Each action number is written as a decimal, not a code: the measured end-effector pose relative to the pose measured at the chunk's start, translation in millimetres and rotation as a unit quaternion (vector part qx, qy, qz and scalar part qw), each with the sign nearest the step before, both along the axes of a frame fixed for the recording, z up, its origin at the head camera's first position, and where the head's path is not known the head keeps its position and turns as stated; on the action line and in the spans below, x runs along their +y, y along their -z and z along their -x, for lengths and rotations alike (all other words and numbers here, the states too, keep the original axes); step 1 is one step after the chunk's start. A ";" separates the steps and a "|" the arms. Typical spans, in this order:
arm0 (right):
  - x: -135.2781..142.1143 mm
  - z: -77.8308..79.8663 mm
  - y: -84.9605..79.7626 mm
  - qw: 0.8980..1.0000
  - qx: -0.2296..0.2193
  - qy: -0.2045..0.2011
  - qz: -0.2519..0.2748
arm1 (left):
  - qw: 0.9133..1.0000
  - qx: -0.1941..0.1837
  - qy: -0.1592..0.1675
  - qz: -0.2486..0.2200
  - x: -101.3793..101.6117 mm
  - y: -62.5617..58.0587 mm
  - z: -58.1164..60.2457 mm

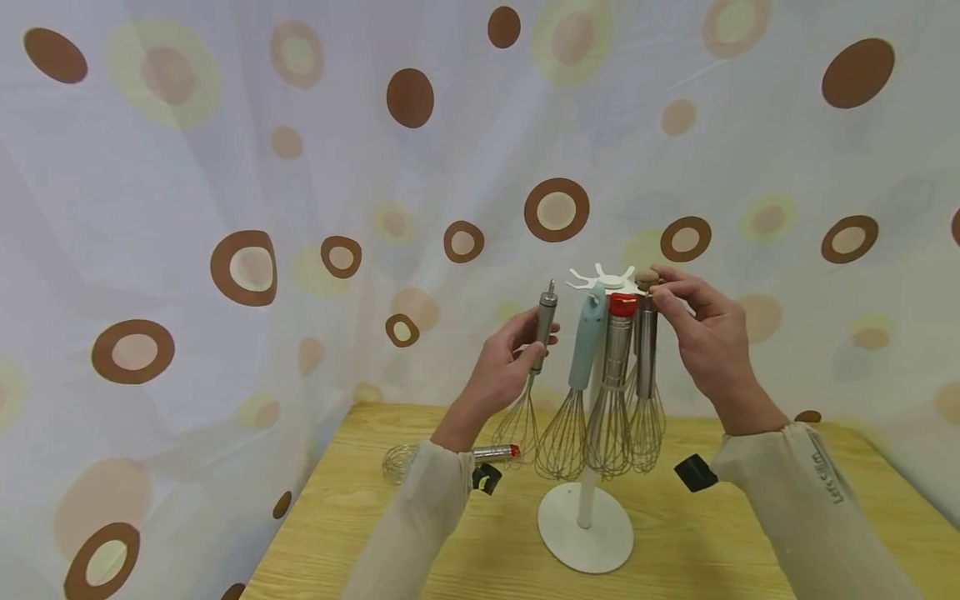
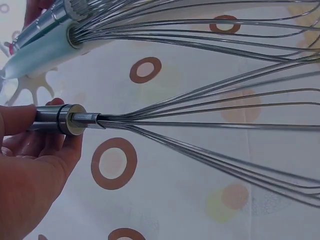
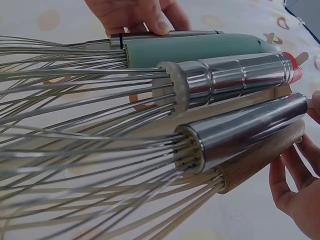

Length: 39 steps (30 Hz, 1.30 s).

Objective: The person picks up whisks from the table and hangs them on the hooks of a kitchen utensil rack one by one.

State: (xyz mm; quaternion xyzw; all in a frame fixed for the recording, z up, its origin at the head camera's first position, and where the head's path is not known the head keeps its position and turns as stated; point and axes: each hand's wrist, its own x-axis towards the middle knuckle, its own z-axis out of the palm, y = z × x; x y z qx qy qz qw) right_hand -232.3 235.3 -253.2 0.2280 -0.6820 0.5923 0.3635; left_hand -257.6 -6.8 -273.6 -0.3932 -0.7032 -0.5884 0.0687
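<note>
My left hand grips the steel handle of a whisk, held upright with its wires down, left of a white whisk stand. At the stand's top, my right hand has its thumb and fingers around the end of a wooden-handled whisk. Beside that one hangs a whisk with a smooth steel handle, its end close to the right thumb. A light blue-handled whisk and a ridged steel whisk with a red end hang toward the front.
Another whisk with a red end lies on the wooden table, behind the left forearm. White hooks fan out from the stand's top. A spotted curtain rises behind and to the left of the table.
</note>
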 end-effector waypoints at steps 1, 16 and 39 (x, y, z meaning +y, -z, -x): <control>0.2 0.0 0.2 1.000 0.000 0.001 0.001 | 1.000 0.005 -0.001 0.002 1.5 -1.6 -0.6; -0.7 -1.1 1.0 1.000 0.000 -0.014 0.019 | 0.999 0.037 0.015 0.035 12.4 9.1 16.2; 15.3 8.7 -3.3 0.995 0.002 -0.101 -0.018 | 0.995 0.002 0.007 0.102 1.0 46.2 32.9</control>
